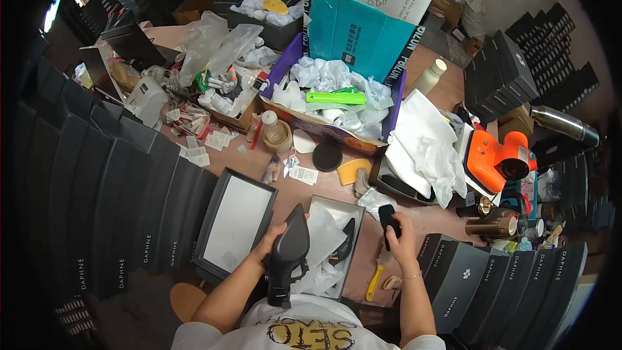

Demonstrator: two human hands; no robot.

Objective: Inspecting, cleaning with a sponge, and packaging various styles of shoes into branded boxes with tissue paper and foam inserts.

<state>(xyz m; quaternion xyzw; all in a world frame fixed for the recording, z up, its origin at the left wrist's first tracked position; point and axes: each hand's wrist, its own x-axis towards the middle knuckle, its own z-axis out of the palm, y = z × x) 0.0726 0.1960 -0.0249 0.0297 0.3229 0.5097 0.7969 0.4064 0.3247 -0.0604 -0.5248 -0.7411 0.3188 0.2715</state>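
My left hand (269,241) grips a black pointed high-heel shoe (288,253), sole up, toe pointing away from me. Just right of it lies an open shoe box (353,210) lined with white tissue paper, and a second black shoe (343,241) rests inside. My right hand (400,233) holds a small black brush (387,217) above the table's near edge, right of the box. The box's lid (234,223) lies open-side up to the left of the shoe.
A yellow-handled brush (376,275) lies at the table edge. Stacks of black shoe boxes (97,181) stand left and lower right. A purple carton (389,116) of crumpled paper, an orange device (497,159), white paper sheets (424,142) and a metal flask (562,123) crowd the far side.
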